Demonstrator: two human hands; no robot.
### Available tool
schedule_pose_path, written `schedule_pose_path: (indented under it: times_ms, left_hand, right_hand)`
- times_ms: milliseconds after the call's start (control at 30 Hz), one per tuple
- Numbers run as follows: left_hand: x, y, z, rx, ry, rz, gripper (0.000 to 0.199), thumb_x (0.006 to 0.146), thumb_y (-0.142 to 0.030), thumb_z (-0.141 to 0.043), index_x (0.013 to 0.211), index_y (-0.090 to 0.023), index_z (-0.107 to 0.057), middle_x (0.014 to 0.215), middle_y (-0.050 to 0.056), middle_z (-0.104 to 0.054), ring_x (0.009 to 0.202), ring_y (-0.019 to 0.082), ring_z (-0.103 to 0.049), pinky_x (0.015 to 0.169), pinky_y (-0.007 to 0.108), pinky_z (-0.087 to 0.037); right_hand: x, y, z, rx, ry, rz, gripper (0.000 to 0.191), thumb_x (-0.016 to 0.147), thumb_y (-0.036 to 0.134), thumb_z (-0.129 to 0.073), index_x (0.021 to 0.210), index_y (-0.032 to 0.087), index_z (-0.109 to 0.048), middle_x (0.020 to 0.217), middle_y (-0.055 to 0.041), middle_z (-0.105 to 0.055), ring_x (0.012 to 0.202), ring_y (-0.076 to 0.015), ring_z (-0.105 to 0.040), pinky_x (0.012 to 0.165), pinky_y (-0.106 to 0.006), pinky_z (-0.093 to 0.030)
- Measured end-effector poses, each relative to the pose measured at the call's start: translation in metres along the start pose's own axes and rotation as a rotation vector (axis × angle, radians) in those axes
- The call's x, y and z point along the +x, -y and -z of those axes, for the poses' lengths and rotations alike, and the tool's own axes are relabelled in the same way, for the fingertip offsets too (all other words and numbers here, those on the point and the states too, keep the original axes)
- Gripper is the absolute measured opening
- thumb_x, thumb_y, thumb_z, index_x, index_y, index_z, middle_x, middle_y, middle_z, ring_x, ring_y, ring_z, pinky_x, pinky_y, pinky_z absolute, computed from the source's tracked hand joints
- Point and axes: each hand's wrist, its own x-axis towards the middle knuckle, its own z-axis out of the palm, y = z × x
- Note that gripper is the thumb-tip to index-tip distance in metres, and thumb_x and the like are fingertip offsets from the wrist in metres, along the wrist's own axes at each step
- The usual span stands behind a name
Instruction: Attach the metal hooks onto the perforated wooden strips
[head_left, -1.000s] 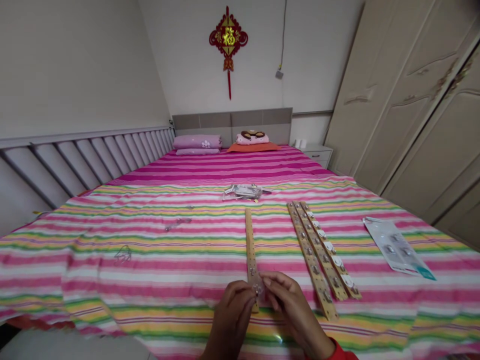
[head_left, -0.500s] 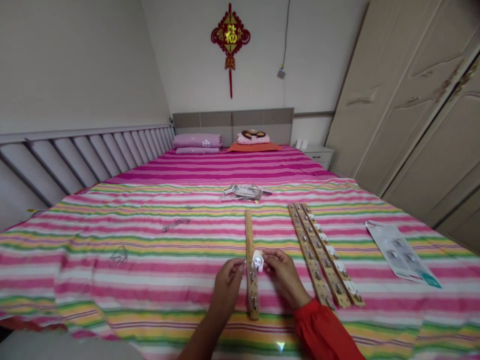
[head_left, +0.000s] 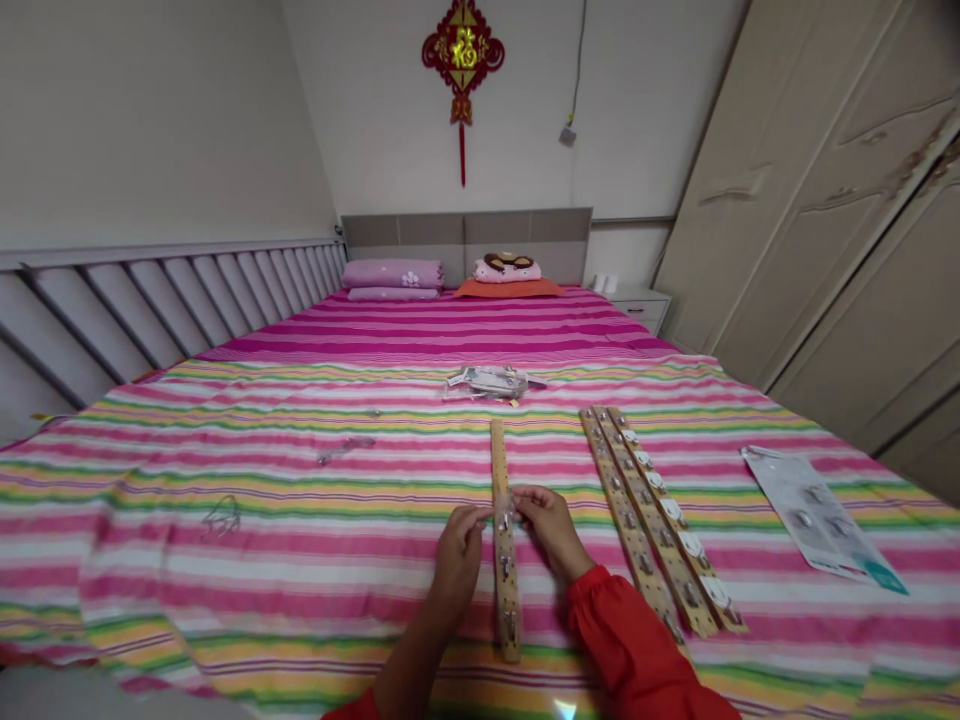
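A narrow wooden strip (head_left: 505, 590) with small metal pieces on its nearer half lies lengthwise on the striped bedspread. At its left edge my left hand (head_left: 459, 550) has thumb and fingers pinched together; whatever is between them is too small to name. On the other side my right hand (head_left: 551, 525) pinches the edge of a small clear piece (head_left: 505, 503) lying over the strip. Three more wooden strips (head_left: 643, 510) lie side by side to the right, all bearing metal pieces; the rightmost also has white round pieces.
A clear package (head_left: 821, 515) lies at the right, and a pile of plastic packets (head_left: 491, 382) beyond the strip. Small clear scraps (head_left: 346, 450) are on the left. Pillows (head_left: 394, 275) rest by the headboard; a white railing (head_left: 172, 310) runs along the left.
The white, patterned face of the small piece between my hands no longer shows; it now looks clear and lies over the strip. My right hand has moved slightly left and up. The view has shifted slightly.
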Motion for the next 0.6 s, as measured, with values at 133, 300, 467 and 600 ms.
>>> schedule_pose_path:
  times_ms: [133, 300, 467, 600]
  left_hand:
    - [-0.001, 0.005, -0.001, 0.000, -0.008, -0.010, 0.028, 0.084, -0.020, -0.043, 0.095, -0.020, -0.069, 0.095, 0.006, -0.066, 0.094, 0.018, -0.060, 0.089, 0.038, -0.047]
    - [-0.001, 0.007, -0.002, 0.007, 0.009, 0.012, 0.031, 0.083, -0.016, -0.042, 0.099, -0.021, -0.068, 0.097, 0.005, -0.064, 0.095, 0.017, -0.059, 0.090, 0.036, -0.046]
    - [0.001, 0.008, -0.004, 0.026, 0.014, 0.033, 0.031, 0.082, -0.015, -0.042, 0.098, -0.020, -0.069, 0.093, 0.005, -0.062, 0.093, 0.017, -0.058, 0.088, 0.035, -0.047]
    - [0.001, 0.012, -0.008, 0.070, 0.034, 0.034, 0.034, 0.085, -0.016, -0.039, 0.101, -0.021, -0.068, 0.094, 0.005, -0.060, 0.093, 0.017, -0.058, 0.088, 0.035, -0.047]
  right_hand:
    - [0.000, -0.005, 0.000, -0.016, 0.004, 0.008, 0.016, 0.051, 0.026, -0.074, 0.063, 0.016, -0.070, 0.046, 0.0031, -0.060, 0.042, -0.0091, -0.046, 0.045, -0.023, -0.034]
    - [0.002, -0.008, -0.001, -0.020, 0.001, 0.011, 0.016, 0.052, 0.027, -0.073, 0.064, 0.017, -0.069, 0.047, 0.0033, -0.060, 0.043, -0.0097, -0.047, 0.045, -0.024, -0.035]
    - [0.006, -0.011, -0.002, -0.023, 0.004, 0.032, 0.018, 0.051, 0.027, -0.074, 0.064, 0.016, -0.069, 0.051, 0.0023, -0.062, 0.046, -0.0100, -0.049, 0.048, -0.025, -0.037]
    - [0.007, -0.015, -0.002, -0.037, -0.003, 0.059, 0.019, 0.052, 0.029, -0.074, 0.065, 0.016, -0.069, 0.050, 0.0022, -0.062, 0.047, -0.0109, -0.049, 0.049, -0.025, -0.038]
